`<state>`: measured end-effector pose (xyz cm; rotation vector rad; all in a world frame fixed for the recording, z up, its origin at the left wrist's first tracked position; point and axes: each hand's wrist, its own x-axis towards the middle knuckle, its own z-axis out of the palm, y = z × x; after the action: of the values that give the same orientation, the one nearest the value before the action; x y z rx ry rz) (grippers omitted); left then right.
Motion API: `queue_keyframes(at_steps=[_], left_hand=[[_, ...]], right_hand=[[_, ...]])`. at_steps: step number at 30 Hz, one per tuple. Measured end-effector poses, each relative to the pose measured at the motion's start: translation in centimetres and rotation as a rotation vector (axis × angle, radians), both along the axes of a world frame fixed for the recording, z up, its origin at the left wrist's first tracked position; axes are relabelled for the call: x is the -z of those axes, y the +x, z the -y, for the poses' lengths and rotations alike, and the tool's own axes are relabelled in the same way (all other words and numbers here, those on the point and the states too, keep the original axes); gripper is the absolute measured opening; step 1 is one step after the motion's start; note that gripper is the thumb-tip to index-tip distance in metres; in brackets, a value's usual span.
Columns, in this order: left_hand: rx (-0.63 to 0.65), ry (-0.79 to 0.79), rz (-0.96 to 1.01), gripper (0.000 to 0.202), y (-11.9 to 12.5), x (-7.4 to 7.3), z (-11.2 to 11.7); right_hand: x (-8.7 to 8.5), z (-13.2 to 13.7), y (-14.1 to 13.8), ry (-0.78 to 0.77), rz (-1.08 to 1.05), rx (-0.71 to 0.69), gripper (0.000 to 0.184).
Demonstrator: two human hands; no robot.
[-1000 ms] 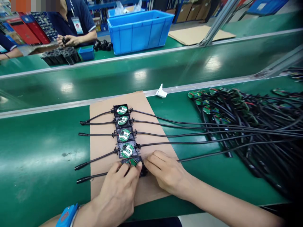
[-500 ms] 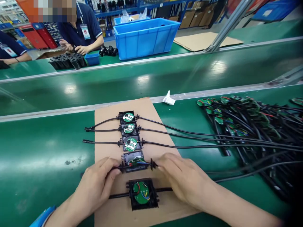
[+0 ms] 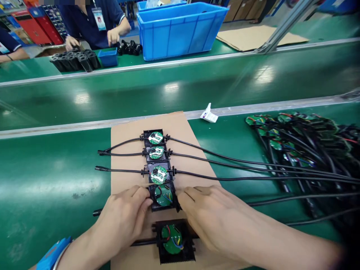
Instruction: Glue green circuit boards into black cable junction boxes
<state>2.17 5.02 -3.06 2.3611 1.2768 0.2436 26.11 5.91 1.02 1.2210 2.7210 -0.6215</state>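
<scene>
A row of black square housings with round green circuit boards and black cables lies on a brown cardboard sheet (image 3: 126, 123). My left hand (image 3: 123, 221) and my right hand (image 3: 216, 217) press in on either side of the fourth housing (image 3: 164, 196), fingers closed on its cable ends. Its green board shows coloured wires. A fifth housing (image 3: 174, 240) with a wired green board lies nearest me, between my wrists. Three more housings (image 3: 156, 153) sit beyond in line, white-marked boards facing up.
A heap of cabled green boards (image 3: 303, 150) lies at the right. A small white scrap (image 3: 208, 114) sits by the conveyor rail. Across the green belt (image 3: 182, 90), another person in a dark blue top handles black parts (image 3: 74, 62) beside a blue crate (image 3: 180, 30).
The fourth unit has been turned over in its housing: the green board's wired side now faces up. My hands have closed in on its sides. The view has shifted slightly.
</scene>
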Motion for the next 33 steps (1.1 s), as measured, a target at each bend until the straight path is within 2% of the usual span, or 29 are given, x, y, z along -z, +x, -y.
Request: queue_keyframes(at_steps=[5, 10, 16, 20, 25, 27, 30, 31, 33], left_hand=[[-0.029, -0.064, 0.020, 0.021, -0.2, -0.3, -0.4], [-0.045, -0.139, 0.096, 0.019, -0.6, -0.8, -1.0], [-0.062, -0.075, 0.138, 0.018, -0.2, -1.8, -0.8], [-0.047, -0.096, 0.050, 0.026, 0.1, -1.5, -0.8], [0.006, 0.085, -0.148, 0.023, 0.5, -0.6, -1.5], [0.025, 0.096, -0.273, 0.019, 0.9, -0.9, -2.1], [0.059, 0.025, -0.412, 0.016, 1.3, -1.7, -2.7], [0.061, 0.032, -0.415, 0.016, 1.2, -1.9, -2.6], [0.037, 0.146, -0.359, 0.017, 0.8, -2.0, -1.9]], right_hand=[[0.4, -0.7, -0.7, -0.025, -0.037, -0.010, 0.028], [1.6, -0.8, -1.6, 0.002, -0.045, -0.082, 0.029], [2.3, -0.3, -2.0, 0.104, -0.040, -0.092, 0.034], [2.5, 0.2, -2.1, 0.112, -0.053, -0.058, 0.033], [3.0, 0.5, -2.4, 0.127, -0.077, -0.052, 0.032], [3.1, 0.5, -2.5, 0.133, -0.066, -0.060, 0.032], [3.1, 0.6, -2.6, 0.144, -0.048, -0.058, 0.032], [3.1, 0.6, -2.6, 0.151, -0.046, -0.057, 0.032], [3.1, 0.8, -2.7, 0.169, -0.049, -0.051, 0.032]])
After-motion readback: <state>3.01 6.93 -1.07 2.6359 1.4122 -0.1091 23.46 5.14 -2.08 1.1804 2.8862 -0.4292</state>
